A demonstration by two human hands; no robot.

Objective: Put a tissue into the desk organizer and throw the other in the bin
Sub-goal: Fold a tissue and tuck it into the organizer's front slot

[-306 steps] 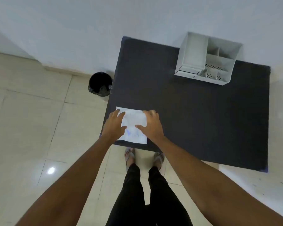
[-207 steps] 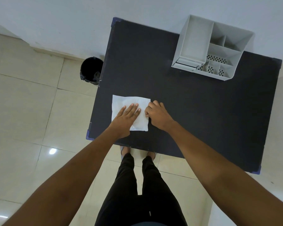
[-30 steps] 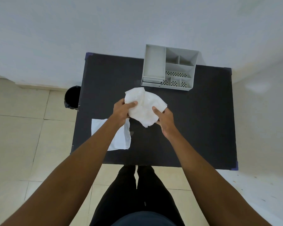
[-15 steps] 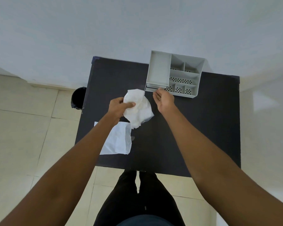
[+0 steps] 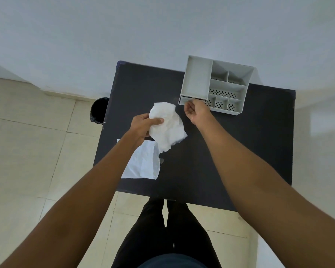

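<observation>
My left hand (image 5: 141,123) is shut on a crumpled white tissue (image 5: 169,131) and holds it above the dark table (image 5: 240,151). A second tissue (image 5: 143,164) lies flat near the table's front left edge, partly under my left forearm. The grey desk organizer (image 5: 197,78) stands at the table's back edge, with one tall compartment and several small perforated ones. My right hand (image 5: 196,112) reaches its lower left front, where its curled fingers close on the small drawer (image 5: 182,99). A black bin (image 5: 98,111) stands on the floor left of the table.
A white wall runs right behind the table and the organizer. Beige floor tiles surround the table on the left and front. My legs stand close to the table's front edge.
My right hand has let go of the crumpled tissue and moved up to the organizer's drawer. The left hand alone keeps the tissue, almost in the same place.
</observation>
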